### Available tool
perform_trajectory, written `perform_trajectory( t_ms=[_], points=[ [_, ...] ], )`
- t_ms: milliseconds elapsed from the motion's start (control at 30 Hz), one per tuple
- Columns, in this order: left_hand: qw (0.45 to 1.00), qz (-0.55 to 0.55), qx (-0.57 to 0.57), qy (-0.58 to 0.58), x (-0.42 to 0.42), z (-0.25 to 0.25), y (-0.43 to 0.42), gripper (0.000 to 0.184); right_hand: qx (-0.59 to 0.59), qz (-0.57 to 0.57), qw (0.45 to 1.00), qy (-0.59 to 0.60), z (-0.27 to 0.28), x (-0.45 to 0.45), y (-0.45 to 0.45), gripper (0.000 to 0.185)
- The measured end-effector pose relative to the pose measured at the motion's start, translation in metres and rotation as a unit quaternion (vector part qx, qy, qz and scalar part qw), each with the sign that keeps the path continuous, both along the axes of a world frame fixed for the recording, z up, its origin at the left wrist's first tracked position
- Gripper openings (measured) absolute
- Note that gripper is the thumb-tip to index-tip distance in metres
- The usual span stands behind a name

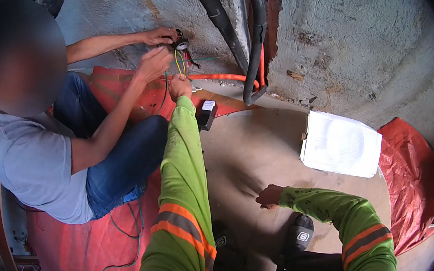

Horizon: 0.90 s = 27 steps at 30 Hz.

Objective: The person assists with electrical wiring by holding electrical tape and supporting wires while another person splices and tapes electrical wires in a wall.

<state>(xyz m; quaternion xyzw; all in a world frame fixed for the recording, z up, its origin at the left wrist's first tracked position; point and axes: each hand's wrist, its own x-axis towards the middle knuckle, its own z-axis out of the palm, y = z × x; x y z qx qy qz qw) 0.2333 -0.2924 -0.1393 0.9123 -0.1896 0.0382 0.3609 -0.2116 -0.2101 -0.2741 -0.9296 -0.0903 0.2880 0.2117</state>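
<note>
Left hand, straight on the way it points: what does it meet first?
The left hand would meet the yellow wires at its fingertips first, perhaps already touching them. Past those, roughly in line, is the black fitting at the wall; depth is hard to judge.

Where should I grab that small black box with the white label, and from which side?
Probably pinch the black box by its long sides, coming from the right with the right hand: its narrow body is unblocked there, while the green left sleeve runs close along its other side.
</note>
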Motion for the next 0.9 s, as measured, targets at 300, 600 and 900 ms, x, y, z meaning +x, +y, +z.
perform_trajectory(
  t_ms=[300, 600, 900],
  points=[
    [0.999, -0.023, -0.026, 0.026, -0.002, -0.012, -0.003, 0.021, 0.001, -0.008, 1.000, 0.004, 0.009, 0.003, 0.003, 0.024],
    [0.998, -0.025, -0.012, 0.051, 0.012, -0.022, -0.002, 0.021, -0.002, -0.005, 1.000, 0.013, 0.005, 0.005, 0.001, 0.024],
    [0.998, -0.025, -0.029, 0.043, -0.001, -0.009, -0.001, 0.023, -0.011, 0.004, 1.000, 0.003, 0.005, 0.004, 0.003, 0.026]
  ],
)
